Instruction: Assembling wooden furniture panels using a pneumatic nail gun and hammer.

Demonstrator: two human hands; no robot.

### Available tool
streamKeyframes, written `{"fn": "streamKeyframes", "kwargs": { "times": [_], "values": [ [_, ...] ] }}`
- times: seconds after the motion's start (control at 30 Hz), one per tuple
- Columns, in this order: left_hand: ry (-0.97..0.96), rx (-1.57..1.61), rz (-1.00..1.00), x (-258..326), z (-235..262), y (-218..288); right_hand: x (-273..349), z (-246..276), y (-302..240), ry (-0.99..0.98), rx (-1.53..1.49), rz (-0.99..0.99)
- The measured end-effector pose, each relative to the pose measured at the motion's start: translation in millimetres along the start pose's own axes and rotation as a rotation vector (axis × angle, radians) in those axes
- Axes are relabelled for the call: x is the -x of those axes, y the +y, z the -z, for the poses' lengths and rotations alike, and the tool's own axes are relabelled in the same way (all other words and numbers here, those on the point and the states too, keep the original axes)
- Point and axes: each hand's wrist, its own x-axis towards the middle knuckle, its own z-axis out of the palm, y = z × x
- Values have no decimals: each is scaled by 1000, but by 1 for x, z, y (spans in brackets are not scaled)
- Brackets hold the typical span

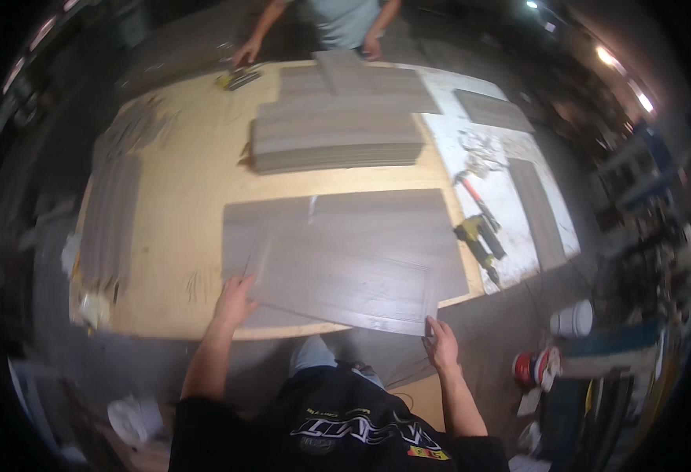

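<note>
A grey wood-grain plank (345,279) lies tilted on top of other grey planks at the near edge of a plywood table (180,189). My left hand (234,301) rests flat on the plank's near left corner, fingers spread. My right hand (441,344) grips its near right corner, which juts past the table edge. A stack of several grey planks (338,140) sits farther back in the middle of the table.
Another person (344,23) stands at the far side with both hands on the table. A yellow-black nail gun (479,240) and a hammer (471,193) lie at the right. More planks lie at the left (110,220) and right (536,212). A white bucket (572,320) stands on the floor.
</note>
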Motion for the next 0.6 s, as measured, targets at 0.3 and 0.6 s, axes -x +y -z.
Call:
{"fn": "streamKeyframes", "kwargs": {
  "times": [0.3, 0.6],
  "values": [
    [-12, 31, -96, 2, -2, -21, -13, 4, 6, -4, -2, -84],
    [-26, 64, -11, 22, -9, -1, -40, 22, 11, -60, 59, -172]
  ]
}}
